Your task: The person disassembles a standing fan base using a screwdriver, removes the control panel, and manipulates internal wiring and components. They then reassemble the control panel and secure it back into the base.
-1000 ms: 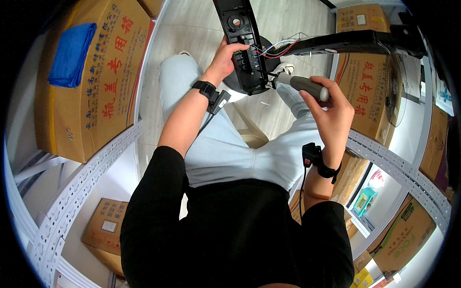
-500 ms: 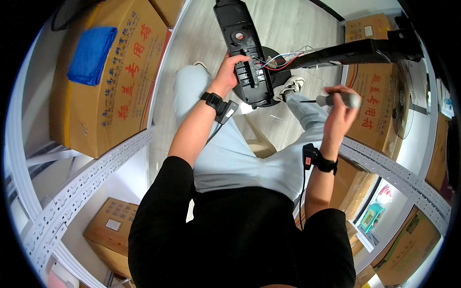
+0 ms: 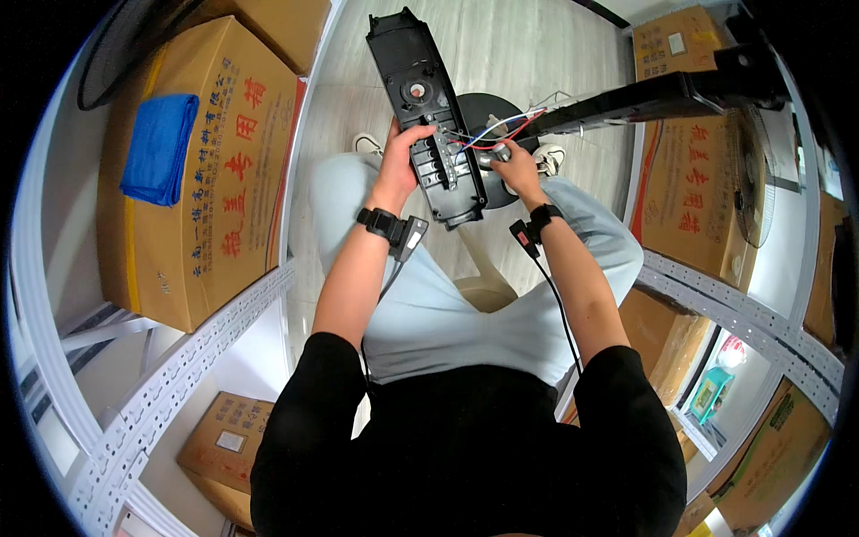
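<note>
A long black plastic housing (image 3: 404, 63), open side up, is tilted in front of me, with a row of switch-like parts (image 3: 437, 166) inside. My left hand (image 3: 395, 167) grips its left edge, thumb on top near that row. My right hand (image 3: 521, 173) is closed around a screwdriver (image 3: 497, 154) with a grey handle, brought up to the housing's right side. Its tip is hard to make out among the wires. Red, blue and white wires (image 3: 512, 128) run from the housing to a black fan column (image 3: 626, 103) on the right.
A round black base (image 3: 483, 109) stands on the floor behind the housing. Metal shelving with cardboard boxes (image 3: 192, 179) flanks me on both sides; a blue cloth (image 3: 161, 148) lies on the left box. A fan grille (image 3: 752, 179) is at the right. A stool (image 3: 488, 291) shows between my legs.
My right hand has moved left with the screwdriver, from above my right knee to the housing. The housing has shifted slightly left and nearer in the picture, still in my left hand.
</note>
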Available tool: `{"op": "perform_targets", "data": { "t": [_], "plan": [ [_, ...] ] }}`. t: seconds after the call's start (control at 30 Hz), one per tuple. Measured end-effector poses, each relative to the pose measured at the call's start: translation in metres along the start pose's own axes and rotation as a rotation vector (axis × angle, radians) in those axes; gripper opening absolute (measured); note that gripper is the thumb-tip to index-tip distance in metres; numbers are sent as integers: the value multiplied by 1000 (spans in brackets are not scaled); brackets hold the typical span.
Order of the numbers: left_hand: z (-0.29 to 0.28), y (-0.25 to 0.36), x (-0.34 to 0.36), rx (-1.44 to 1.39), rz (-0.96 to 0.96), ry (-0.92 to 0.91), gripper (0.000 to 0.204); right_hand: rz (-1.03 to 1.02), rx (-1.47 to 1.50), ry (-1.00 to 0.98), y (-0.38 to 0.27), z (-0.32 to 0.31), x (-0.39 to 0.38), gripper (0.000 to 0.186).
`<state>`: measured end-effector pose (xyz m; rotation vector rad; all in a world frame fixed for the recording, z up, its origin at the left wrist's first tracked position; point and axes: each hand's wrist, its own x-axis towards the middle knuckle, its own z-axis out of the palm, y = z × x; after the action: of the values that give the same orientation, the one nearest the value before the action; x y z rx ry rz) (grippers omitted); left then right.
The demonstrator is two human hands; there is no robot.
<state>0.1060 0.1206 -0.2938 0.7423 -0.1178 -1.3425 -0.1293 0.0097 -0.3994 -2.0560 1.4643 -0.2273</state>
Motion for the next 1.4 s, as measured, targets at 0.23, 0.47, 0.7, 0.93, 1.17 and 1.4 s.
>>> {"op": "perform_targets", "data": {
  "t": [0.23,0.47,0.7,0.93,1.17,1.4],
  "plan": [
    [2,-2,5,26,-19,59,54,-178,-137,-58,34,41,61,65],
    [-6,-4,8,45,-16,93,57,5,-67,3,14,48,79,51],
    [6,-4,13,64,-6,68,50,-100,436,145,-10,19,70,44],
    [1,-5,7,96,38,96,43,34,1086,-61,-122,-76,19,62],
    [-6,-18,14,60,12,-14,33,-45,1044,-201,-159,-91,-8,55],
    [7,-16,12,7,-48,-119,56,-29,939,-116,-160,-79,-6,42]
  ]
}}
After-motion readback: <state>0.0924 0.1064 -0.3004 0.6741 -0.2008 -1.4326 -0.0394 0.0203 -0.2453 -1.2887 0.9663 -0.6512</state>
